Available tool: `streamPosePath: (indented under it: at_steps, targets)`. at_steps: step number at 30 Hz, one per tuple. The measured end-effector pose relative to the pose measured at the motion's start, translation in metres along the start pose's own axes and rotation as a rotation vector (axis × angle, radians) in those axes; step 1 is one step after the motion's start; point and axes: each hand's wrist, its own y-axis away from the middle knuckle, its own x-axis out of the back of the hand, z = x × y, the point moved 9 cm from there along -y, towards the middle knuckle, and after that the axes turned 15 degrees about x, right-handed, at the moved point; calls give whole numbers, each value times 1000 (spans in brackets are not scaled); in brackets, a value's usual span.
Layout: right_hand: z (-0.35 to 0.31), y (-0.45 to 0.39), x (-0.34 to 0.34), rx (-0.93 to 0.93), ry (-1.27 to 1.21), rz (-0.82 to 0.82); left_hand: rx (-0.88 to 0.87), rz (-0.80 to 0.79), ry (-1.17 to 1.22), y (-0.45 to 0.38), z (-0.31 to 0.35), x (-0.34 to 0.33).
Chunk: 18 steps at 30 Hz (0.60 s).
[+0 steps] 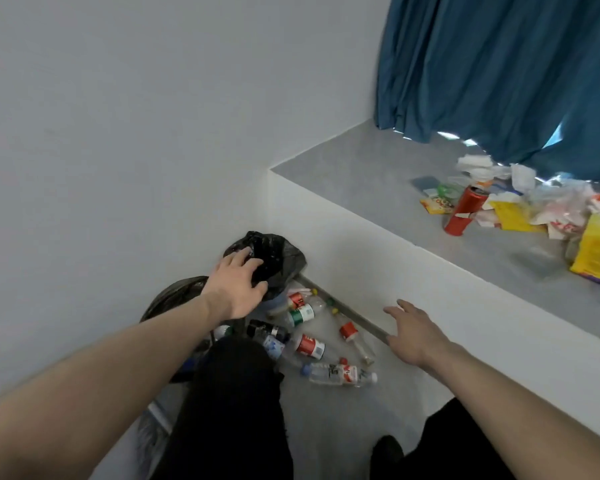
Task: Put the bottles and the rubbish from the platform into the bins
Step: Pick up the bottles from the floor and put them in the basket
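Observation:
My left hand (234, 284) reaches down onto the black bag of a bin (278, 258) in the floor corner, fingers spread on the plastic and holding nothing. A second black-lined bin (174, 296) sits nearer, partly behind my arm. Several plastic bottles (309, 346) lie on the floor between the bins and the platform's white side. My right hand (414, 336) hovers open and empty above the floor beside that side wall. On the grey platform (361, 178) at the right stands a tilted red can (463, 211) among wrappers, tissues and plastic bags (548, 209).
A white wall runs along the left. A dark blue curtain (499, 71) hangs behind the platform. My legs in dark trousers (236, 407) fill the lower middle, and one dark shoe (387, 450) rests on the floor.

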Motion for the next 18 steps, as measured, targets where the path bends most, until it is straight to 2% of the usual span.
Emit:
streamPosePath:
  at_steps: [6, 9, 13, 18]
  targets:
    - [74, 38, -38, -139, -86, -71, -149, -145, -96, 24, 104, -54]
    - [88, 44, -66, -148, -156, -151, -140, -232, -177, 37, 112, -110]
    - [104, 36, -85, -134, -214, -211, -132, -471, -404, 45, 105, -182]
    - [121, 1, -102, -166, -270, -215, -91, -476, -312, 15, 123, -204]
